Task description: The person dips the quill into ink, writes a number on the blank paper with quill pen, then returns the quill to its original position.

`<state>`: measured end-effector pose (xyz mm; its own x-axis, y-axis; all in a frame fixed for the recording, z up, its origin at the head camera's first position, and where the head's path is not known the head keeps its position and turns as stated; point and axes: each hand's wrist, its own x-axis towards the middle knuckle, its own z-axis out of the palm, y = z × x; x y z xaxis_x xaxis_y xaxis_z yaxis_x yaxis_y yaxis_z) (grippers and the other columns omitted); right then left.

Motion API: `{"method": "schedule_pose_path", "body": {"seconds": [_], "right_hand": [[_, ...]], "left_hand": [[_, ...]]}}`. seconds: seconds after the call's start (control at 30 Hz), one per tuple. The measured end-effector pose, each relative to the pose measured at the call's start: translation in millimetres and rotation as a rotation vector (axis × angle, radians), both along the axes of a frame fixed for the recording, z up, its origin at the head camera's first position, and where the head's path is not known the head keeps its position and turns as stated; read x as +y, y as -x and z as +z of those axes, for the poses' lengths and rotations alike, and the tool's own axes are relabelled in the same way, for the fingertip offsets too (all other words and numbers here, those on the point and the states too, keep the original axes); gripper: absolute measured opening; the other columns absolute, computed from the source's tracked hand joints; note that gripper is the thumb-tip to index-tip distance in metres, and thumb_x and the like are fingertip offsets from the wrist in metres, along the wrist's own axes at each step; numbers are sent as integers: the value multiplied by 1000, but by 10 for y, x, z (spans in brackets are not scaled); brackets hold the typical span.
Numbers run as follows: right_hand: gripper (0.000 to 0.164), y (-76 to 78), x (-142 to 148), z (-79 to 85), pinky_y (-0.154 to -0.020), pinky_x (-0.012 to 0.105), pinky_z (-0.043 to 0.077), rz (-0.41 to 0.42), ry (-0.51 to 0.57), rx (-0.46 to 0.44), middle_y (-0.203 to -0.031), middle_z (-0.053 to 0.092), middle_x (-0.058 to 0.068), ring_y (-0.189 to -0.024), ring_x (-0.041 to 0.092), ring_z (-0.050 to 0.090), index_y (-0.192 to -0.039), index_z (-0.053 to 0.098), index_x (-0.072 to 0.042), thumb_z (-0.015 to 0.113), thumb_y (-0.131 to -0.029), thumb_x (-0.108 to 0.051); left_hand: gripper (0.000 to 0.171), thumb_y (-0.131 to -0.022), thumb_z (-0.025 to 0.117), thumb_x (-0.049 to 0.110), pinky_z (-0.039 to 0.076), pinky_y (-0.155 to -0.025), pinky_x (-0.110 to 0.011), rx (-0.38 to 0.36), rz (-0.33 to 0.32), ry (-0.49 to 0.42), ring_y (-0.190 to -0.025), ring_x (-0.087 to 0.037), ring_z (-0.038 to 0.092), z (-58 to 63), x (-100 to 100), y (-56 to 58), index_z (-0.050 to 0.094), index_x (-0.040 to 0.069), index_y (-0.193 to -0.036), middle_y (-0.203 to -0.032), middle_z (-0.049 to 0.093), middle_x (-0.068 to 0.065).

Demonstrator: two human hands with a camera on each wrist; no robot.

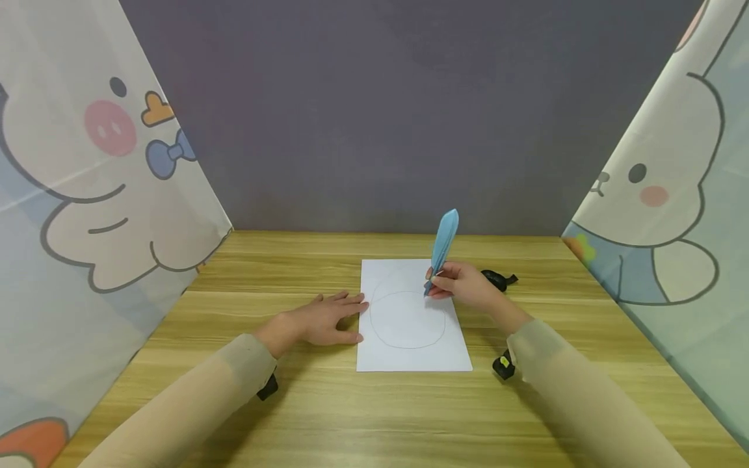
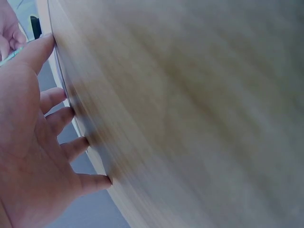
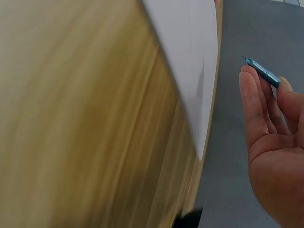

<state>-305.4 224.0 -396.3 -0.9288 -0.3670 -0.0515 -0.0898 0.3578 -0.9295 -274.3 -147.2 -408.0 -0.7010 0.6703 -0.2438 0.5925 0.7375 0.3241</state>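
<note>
A white sheet of paper lies on the wooden table, with a thin pencil-like outline of a rounded shape and a fainter arc above it. My right hand pinches a light blue feather-shaped pen, its top slanting up and its tip pointing down over the paper's upper right. In the right wrist view, thumb and fingertips grip the pen's slim barrel near its point. My left hand lies palm down with fingers spread, fingertips at the paper's left edge. Its spread fingers also show in the left wrist view.
A black rounded object with a short strap sits just beyond the right wrist. Small black devices show at the right cuff and left cuff. A dark grey panel stands behind the table, with cartoon-printed curtains at both sides.
</note>
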Motion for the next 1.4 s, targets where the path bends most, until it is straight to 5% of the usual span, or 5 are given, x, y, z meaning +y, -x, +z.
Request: {"method": "schedule_pose_path", "body": {"seconds": [0.37,0.8,0.97,1.23,1.4], "right_hand": [[40,-190,483,-42,-98,44,66,-38,56,29,-121,75,26,-104,22,79,-142,51,24,55,-115,-5],[37,-300,759,-80,-92,36,67,-56,51,75,-127,69,38,-100,14,79,-137,53,26,54,-114,-3],[35,-341,809,-59,-89,35,68,-57,46,109,-122,74,29,-100,16,79,-137,54,24,54,-114,-3],[32,-354,904,-38,-86,36,68,-68,7,190,-108,78,-10,-98,13,79,-136,61,16,57,-115,-8],[35,-375,932,-18,-87,39,68,-96,-14,190,-113,78,-1,-99,9,78,-136,61,14,57,-116,-14]], "left_hand": [[81,-110,57,61,13,-129,-81,4,7,-12,-172,-40,15,-24,-16,8,32,22,-175,-185,20,-2],[82,-110,56,64,13,-130,-80,12,8,-1,-172,-39,14,-20,-10,12,30,23,-176,-186,19,-1],[81,-110,56,63,13,-130,-80,12,8,1,-172,-39,13,-12,-4,5,30,23,-176,-186,18,0],[80,-110,56,63,12,-131,-80,2,9,9,-173,-38,12,10,8,4,29,26,-176,-186,17,1],[81,-110,57,63,11,-131,-79,-3,11,8,-173,-38,12,1,8,2,29,26,-176,-186,17,1]]}}
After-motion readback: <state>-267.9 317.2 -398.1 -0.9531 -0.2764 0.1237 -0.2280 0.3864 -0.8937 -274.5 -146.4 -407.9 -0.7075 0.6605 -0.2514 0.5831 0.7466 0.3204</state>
